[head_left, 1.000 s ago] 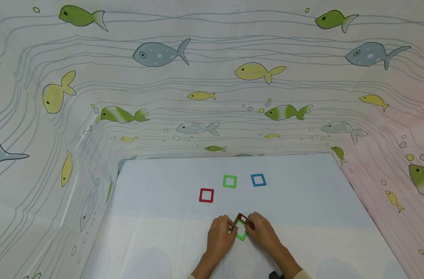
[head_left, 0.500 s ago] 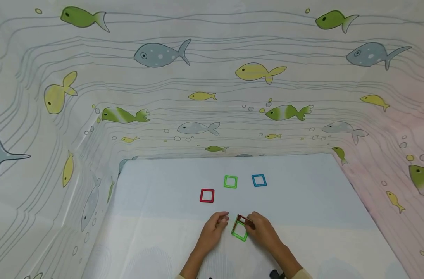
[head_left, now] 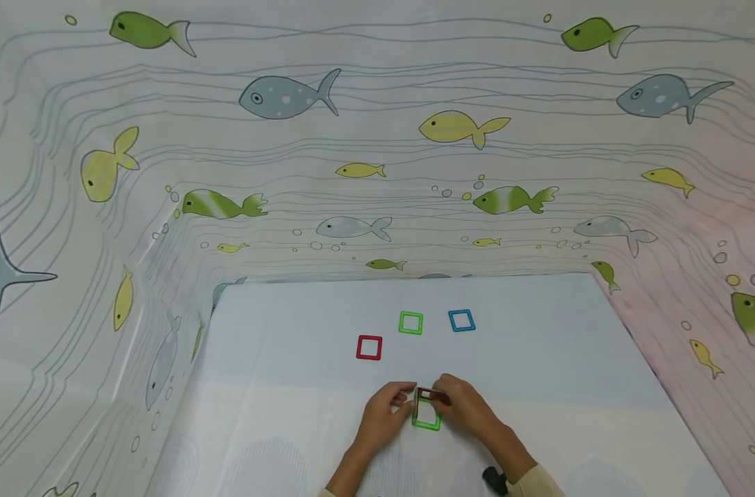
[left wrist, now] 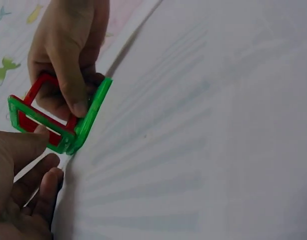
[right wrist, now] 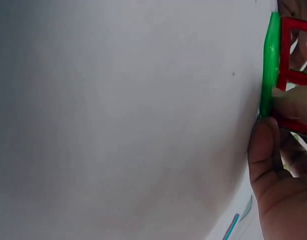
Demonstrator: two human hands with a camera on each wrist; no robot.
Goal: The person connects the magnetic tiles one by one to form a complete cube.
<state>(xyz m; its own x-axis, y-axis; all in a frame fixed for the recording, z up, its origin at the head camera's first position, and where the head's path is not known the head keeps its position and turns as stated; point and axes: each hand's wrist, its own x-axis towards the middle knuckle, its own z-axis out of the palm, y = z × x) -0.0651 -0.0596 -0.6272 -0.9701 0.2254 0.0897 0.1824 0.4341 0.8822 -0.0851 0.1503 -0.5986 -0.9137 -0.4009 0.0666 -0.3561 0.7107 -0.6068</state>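
A green square frame tile (head_left: 427, 426) lies flat in front of me. Red frame tiles stand along its edges, including one red tile (head_left: 437, 396) at the back. My right hand (head_left: 467, 408) pinches this red tile, its thumb near the lower corner in the left wrist view. My left hand (head_left: 379, 420) is at the upright left side (left wrist: 31, 111), which shows green edging with red behind it. One left fingertip (left wrist: 41, 131) touches that side; the other left fingers bend loosely below. The right wrist view shows the green tile (right wrist: 271, 60) edge-on beside red bars (right wrist: 298, 77).
Farther back on the white cloth (head_left: 278, 345) lie flat square frames: a red one (head_left: 369, 358), a green one (head_left: 411, 333) and a blue one (head_left: 462, 330). A black object (head_left: 494, 480) sits by my right wrist. Fish-printed sheeting rises around the sides and back.
My left hand came off the joined tiles and drew away left, then returned to touch their left side. The tiles have turned slightly. My right hand keeps its hold.
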